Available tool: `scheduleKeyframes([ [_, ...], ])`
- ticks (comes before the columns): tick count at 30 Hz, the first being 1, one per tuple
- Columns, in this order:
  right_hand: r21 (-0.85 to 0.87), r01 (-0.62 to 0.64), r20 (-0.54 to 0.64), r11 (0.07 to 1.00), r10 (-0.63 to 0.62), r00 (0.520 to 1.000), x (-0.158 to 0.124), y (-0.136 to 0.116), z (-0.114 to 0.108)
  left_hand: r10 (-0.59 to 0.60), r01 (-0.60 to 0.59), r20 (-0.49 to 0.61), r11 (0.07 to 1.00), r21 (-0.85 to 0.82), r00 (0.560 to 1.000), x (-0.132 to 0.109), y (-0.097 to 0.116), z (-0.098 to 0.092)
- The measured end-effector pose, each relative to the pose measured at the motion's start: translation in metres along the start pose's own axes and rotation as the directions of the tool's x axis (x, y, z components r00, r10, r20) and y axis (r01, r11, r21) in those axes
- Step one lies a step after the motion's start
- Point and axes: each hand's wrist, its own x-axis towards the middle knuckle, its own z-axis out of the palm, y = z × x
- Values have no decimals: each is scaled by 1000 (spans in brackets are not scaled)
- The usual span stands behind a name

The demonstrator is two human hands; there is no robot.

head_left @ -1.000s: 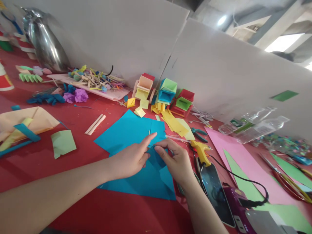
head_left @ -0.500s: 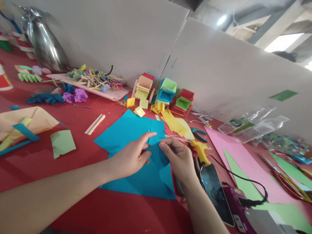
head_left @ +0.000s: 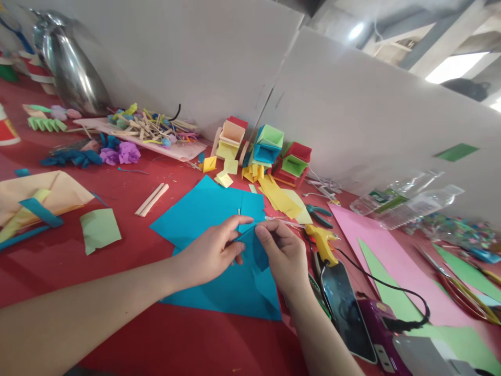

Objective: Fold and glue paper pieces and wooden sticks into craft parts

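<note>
Between my hands is a small folded piece of blue paper (head_left: 248, 241), held above larger blue sheets (head_left: 223, 292) lying on the red table. My left hand (head_left: 213, 248) pinches its left edge between thumb and fingers. On the other side, my right hand (head_left: 284, 253) grips the paper with thumb against bent fingers. The paper's lower part hangs near my right thumb and blends with the blue beneath. A yellow glue gun (head_left: 323, 241) lies just right of my right hand, close to a dark phone (head_left: 346, 313).
Colourful folded paper boxes (head_left: 268, 143) stand along the wall, with yellow paper strips (head_left: 278, 196) before them. Two wooden sticks (head_left: 152, 199) lie left. A purple power strip (head_left: 376, 326), scissors (head_left: 456, 287), pliers (head_left: 319, 215) and plastic bottles (head_left: 420, 203) are on the right. A metal jug (head_left: 72, 62) stands far left.
The blue paper between my hands has tilted, and more of its face shows. My right hand has shifted slightly; my left stays almost in place.
</note>
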Motion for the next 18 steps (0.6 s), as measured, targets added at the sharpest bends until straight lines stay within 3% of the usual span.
scheduleKeyframes([
  [11,32,87,33,996,-88,996,0,-2,0,-43,49,70,994,-96,997,2,0,1],
  [18,31,97,70,995,-98,993,2,-2,-3,-88,88,74,996,2,993,2,1,-2],
])
